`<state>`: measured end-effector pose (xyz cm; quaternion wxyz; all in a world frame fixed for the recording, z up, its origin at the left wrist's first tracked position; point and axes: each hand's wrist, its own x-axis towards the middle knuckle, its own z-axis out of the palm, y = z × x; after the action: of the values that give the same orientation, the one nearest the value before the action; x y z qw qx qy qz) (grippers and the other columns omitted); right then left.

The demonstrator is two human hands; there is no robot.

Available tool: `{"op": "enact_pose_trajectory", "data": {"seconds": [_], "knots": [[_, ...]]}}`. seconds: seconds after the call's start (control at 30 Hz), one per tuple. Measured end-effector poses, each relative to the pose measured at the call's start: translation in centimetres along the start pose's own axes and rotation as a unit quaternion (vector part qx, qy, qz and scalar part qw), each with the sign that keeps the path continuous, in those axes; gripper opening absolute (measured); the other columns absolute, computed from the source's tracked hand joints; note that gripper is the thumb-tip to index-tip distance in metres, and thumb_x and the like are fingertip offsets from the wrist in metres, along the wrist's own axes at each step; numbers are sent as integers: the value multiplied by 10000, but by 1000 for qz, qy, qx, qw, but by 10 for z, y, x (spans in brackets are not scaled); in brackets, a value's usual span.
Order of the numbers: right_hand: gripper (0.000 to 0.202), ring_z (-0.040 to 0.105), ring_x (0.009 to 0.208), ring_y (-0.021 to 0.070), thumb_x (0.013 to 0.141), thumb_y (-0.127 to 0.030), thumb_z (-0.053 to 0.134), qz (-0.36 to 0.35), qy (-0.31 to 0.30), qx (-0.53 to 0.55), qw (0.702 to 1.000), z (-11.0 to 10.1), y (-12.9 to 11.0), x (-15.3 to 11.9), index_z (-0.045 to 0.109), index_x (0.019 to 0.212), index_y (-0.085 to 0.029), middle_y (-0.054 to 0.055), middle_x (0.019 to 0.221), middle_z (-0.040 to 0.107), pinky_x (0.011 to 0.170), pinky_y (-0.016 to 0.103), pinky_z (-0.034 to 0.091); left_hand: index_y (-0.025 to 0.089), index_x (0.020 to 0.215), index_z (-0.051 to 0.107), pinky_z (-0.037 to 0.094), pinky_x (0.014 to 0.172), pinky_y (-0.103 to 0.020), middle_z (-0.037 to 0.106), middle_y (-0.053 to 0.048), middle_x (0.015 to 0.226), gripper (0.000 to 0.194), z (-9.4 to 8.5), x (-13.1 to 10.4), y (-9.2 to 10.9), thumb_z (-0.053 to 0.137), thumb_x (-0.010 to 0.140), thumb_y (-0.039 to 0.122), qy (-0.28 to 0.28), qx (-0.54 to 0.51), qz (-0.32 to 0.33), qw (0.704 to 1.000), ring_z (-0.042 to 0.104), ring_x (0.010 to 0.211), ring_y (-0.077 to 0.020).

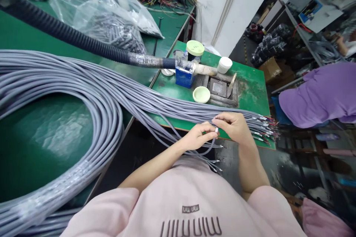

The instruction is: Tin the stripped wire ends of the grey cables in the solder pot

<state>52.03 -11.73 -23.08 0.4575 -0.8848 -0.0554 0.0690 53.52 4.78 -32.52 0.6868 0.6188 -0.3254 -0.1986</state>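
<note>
Between my hands is the end of one grey cable (210, 147), bent upward, with a white sleeve (216, 130) near its tip. My left hand (200, 136) pinches the cable just at the white sleeve. The fingers of my right hand (232, 126) are closed at the tip above it; the thin wires there are mostly hidden. Behind my hands a thick bundle of grey cables (178, 107) runs along the green table, and its stripped ends (268, 127) show coloured wires at the right. A few loose cable ends (217, 164) hang below the table edge.
A solder pot (218, 87) is set in the green table (251, 85), with a light green bowl (201, 94), a white cup (224, 65) and a blue box (184, 77) around it. A black hose (83, 40) crosses above. A person in purple (319, 92) sits at right.
</note>
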Motion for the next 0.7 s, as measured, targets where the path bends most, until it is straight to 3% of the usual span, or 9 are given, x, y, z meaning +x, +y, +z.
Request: {"op": "enact_pose_trajectory", "data": {"seconds": [0.13,0.23,0.33,0.53,0.6,0.7], "knots": [[203,393,428,72,753,-341,700,7,104,104,989,11,9,9,698,639,-173,-37,483,529,426,218,291,142,819,696,440,795,-277,634,-52,797,337,-4,0,5,528,920,416,-10,3,5,1000,564,797,-153],[207,272,365,51,708,-344,729,17,177,208,962,19,16,15,686,609,-168,-67,391,403,382,221,193,145,815,699,445,784,-280,645,-54,780,347,-7,2,8,538,909,438,11,5,0,1000,561,772,-153],[202,239,345,43,716,-339,732,12,221,280,934,23,21,19,692,630,-161,-82,361,346,377,223,161,139,802,695,440,748,-273,640,-47,743,350,-7,6,10,548,900,441,42,9,-5,999,547,726,-143],[189,250,347,48,783,-319,682,-44,349,280,893,3,26,10,664,654,-182,-91,377,331,393,225,217,137,750,662,428,703,-253,622,-28,727,277,-3,6,5,601,870,380,85,28,-20,996,530,690,-123],[184,279,363,61,803,-331,658,-34,344,217,913,-2,25,3,685,689,-190,-80,391,364,403,228,239,136,739,644,420,673,-244,608,-16,711,260,-1,5,0,614,862,363,110,27,-31,993,516,665,-113],[199,373,431,86,792,-380,668,4,251,47,967,6,19,-7,727,779,-190,-54,457,459,454,236,322,139,748,633,405,636,-235,595,-3,686,248,1,5,-3,616,862,358,129,38,-28,991,496,641,-107]]}}
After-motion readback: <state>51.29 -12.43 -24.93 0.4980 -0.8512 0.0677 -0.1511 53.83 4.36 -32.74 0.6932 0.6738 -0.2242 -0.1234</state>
